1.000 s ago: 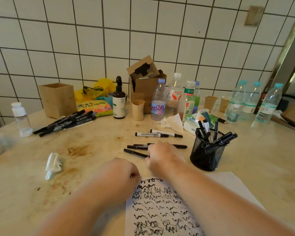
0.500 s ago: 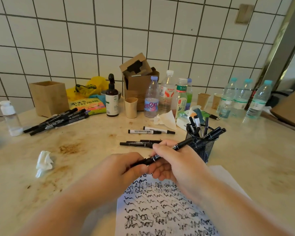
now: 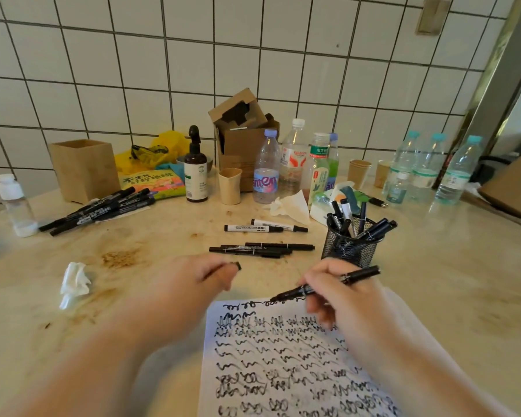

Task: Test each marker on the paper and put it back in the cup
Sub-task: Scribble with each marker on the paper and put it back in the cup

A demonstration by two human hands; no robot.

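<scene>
Head view shows both hands blurry, and the paper [image 3: 283, 356] is cut off at the bottom. The right hand [image 3: 334, 293] grips a black marker [image 3: 325, 285] lying slantwise, tip down-left on the paper's top edge, near the mesh cup [image 3: 348, 246]. Half a second ago both hands held it; now the left hand [image 3: 205, 278] pinches only its cap [image 3: 237, 266].

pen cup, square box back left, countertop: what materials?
Pen cup: black wire mesh, probably metal; the markers show through its holes.
Square box: looks like light wood or bamboo, matt, with flat panels and faint grain; could be veneer.
Countertop: beige, stone-like, perhaps marble or a composite, slightly glossy, mottled with brown stains.
</scene>
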